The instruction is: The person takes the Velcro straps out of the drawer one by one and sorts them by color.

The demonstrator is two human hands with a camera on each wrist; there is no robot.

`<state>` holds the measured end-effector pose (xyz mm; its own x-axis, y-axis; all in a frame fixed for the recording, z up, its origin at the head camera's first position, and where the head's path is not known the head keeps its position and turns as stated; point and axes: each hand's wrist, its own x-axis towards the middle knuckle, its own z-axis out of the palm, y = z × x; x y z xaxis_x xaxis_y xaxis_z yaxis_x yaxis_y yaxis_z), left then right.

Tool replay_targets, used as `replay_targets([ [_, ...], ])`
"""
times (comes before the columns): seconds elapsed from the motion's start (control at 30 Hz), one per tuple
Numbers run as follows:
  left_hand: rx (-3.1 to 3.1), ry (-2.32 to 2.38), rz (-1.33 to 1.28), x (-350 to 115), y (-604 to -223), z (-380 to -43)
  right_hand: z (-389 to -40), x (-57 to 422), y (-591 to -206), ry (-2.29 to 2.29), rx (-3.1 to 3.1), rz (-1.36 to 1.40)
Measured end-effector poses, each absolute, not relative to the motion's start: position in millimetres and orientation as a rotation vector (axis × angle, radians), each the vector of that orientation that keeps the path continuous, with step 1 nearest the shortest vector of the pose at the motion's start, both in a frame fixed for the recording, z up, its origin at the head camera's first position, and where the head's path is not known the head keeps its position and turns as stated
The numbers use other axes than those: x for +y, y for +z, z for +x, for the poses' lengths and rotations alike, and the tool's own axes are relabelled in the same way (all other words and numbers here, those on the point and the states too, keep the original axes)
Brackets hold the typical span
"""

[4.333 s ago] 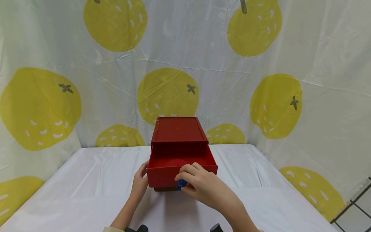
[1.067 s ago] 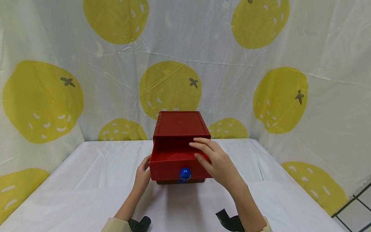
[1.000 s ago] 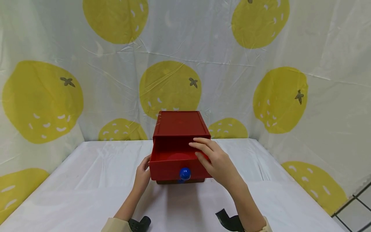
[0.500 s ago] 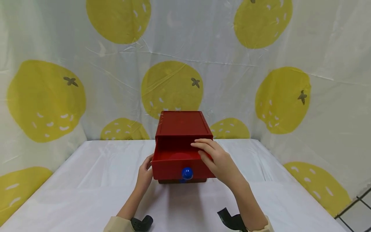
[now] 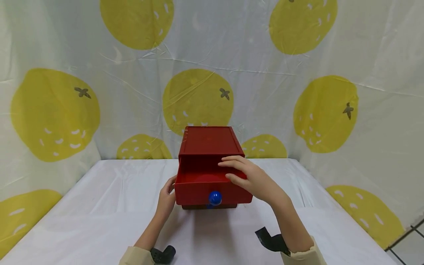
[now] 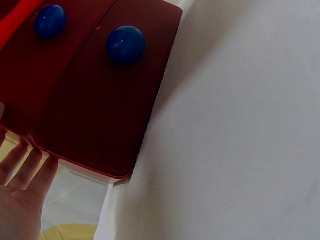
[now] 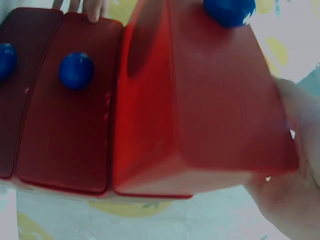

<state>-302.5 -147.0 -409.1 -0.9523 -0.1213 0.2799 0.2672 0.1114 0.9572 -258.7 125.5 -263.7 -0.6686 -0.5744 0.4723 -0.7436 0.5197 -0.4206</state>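
A red cabinet of small drawers (image 5: 212, 141) stands in the middle of the table, its top drawer (image 5: 195, 193) pulled well out. That drawer's blue round knob (image 5: 215, 198) is free of both hands. My right hand (image 5: 256, 179) reaches over the drawer's right wall, fingers extended over its inside and thumb spread apart; the right wrist view has the hand (image 7: 295, 205) beside the wall. My left hand (image 5: 166, 198) rests against the cabinet's left side. In the left wrist view its straight fingers (image 6: 42, 177) touch the side, thumb tip at the front.
Two lower drawers (image 7: 60, 135) sit closed, each with a blue knob (image 7: 76, 70). White cloth (image 5: 99, 221) covers the table. Behind hangs a white curtain (image 5: 258, 92) printed with yellow fruit. Black straps (image 5: 272, 241) are on both wrists.
My right hand pinched the blue knob at first, then let go and moved up to the drawer's right wall. Lately it shifts slightly right, thumb spreading. The left hand stays at the cabinet's side.
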Motion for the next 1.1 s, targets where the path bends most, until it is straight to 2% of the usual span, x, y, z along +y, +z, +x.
replay_targets([
  [0.43, -2.084, -1.887, -0.159, -145.4, -412.8, -302.2, -284.8, 128.2, -247.1, 0.935, -2.625, 1.348],
  [1.1, -2.091, -1.911, -0.15, -146.3, -408.9, -303.5, -305.2, 103.8, -245.5, 0.666, -2.974, 1.451],
])
